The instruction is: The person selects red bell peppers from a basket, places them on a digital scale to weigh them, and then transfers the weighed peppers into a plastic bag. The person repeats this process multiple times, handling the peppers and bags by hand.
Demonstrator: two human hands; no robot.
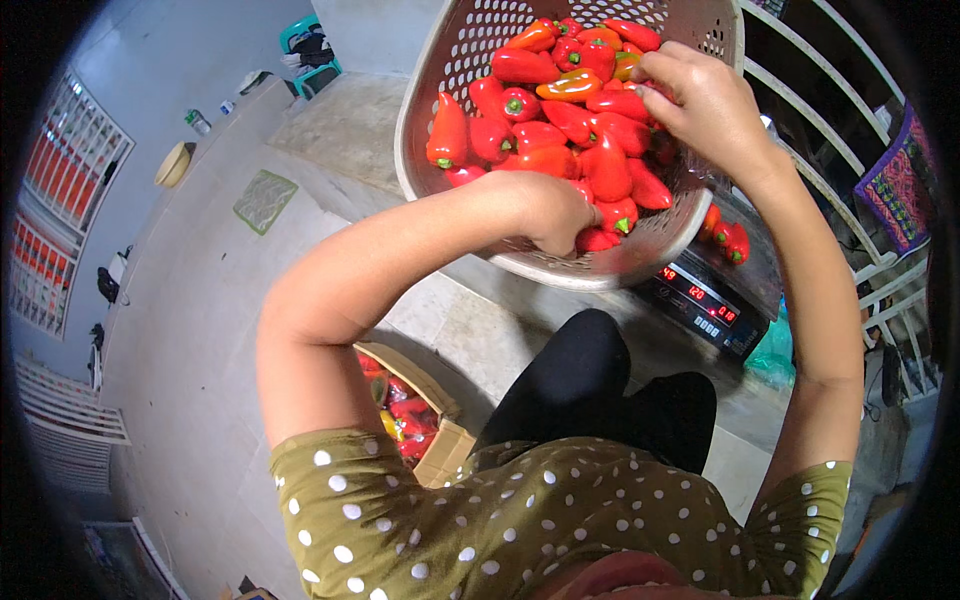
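A brownish-pink perforated plastic basket [406, 142] holds a heap of red peppers [525, 66], a few of them orange or partly green. Low in the basket, my left hand [555, 214] reaches in among the peppers, its fingers largely hidden from view. My right hand [694, 97] is over the basket's right side, fingertips at the peppers, beside an orange-green one [626, 66]; whether it grips one is unclear. Under the basket's right edge is a digital scale [697, 300] with a lit red display, and several red peppers [731, 240] lie on its metal pan.
A cardboard box [442, 454] with bagged peppers stands on the floor left of my knees. Green plastic bags [772, 349] lie beside the scale. White metal railings [817, 75] run along the right. Farther left are a green mat [265, 201], a yellow basin [174, 165] and a teal chair [304, 56].
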